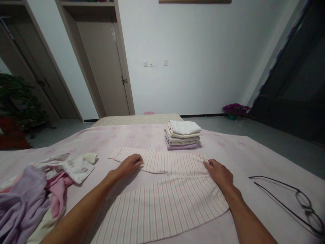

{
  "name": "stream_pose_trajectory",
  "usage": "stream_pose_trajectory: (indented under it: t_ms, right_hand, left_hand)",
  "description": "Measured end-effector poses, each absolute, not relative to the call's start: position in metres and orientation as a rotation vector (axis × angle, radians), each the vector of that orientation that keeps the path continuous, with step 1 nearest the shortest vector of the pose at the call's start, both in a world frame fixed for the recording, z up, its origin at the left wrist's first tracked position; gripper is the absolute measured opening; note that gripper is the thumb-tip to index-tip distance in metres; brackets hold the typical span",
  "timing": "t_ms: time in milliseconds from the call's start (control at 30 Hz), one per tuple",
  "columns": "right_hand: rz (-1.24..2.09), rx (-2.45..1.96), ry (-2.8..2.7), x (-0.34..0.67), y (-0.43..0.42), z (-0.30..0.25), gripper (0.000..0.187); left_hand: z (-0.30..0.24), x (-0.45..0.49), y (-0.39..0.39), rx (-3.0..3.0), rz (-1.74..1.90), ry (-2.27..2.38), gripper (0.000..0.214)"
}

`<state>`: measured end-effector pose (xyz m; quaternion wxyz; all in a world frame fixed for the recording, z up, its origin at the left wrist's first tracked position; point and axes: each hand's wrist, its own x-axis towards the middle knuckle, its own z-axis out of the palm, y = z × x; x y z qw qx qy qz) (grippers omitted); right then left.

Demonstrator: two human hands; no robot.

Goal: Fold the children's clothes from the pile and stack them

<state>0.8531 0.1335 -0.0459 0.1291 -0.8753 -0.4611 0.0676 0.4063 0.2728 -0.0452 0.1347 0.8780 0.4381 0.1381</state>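
Note:
Striped pants (pixel 162 206), cream with pink lines, lie spread sideways across the bed, the waistband to the right and both legs reaching left. My left hand (pixel 134 161) is closed on the lower edge of the far leg. At the right, my right hand (pixel 219 173) pinches the waistband near its far corner. Just beyond the pants stands a neat stack of folded clothes (pixel 183 135), white on top and lilac at the bottom. The near leg runs under my left forearm, which hides part of it.
A loose heap of clothes (pixel 33 200) in lilac, pink and white lies at the left. Black-framed eyeglasses (pixel 286 189) rest on the pink bedsheet (pixel 223 144) at the right. Purple flowers (pixel 235 110) stand on the floor by the wall.

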Motion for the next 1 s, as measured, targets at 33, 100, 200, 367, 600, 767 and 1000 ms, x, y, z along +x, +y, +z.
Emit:
stream_pose_trajectory:
  t_ms: [33,100,200,367,600,767,1000]
  right_hand:
    - [0.194,-2.546,-1.34,0.854,0.134,-0.047,0.049]
    - [0.188,-2.55,-1.343,0.855,0.134,-0.048,0.05]
    - [0.174,-2.557,-1.34,0.855,0.135,-0.049,0.048]
    - [0.156,-2.57,-1.332,0.854,0.133,-0.048,0.048]
    - [0.212,-2.512,-1.394,0.855,0.127,-0.045,0.055]
    - [0.323,-2.495,-1.48,0.854,0.122,-0.037,0.055]
    - [0.314,-2.475,-1.596,0.855,0.099,-0.034,0.059]
  left_hand:
    - [-0.049,0.402,0.279,2.546,0.433,1.359,0.029]
    - [-0.059,0.389,0.291,2.562,0.464,1.533,0.037]
    - [-0.074,0.364,0.305,2.542,0.43,1.749,0.048]
    - [-0.081,0.325,0.321,2.475,0.18,2.017,0.057]
    - [-0.076,0.321,0.304,2.408,0.169,2.146,0.056]
    - [-0.084,0.321,0.245,2.514,0.266,2.034,0.058]
    - [-0.093,0.312,0.14,2.694,0.447,1.692,0.055]
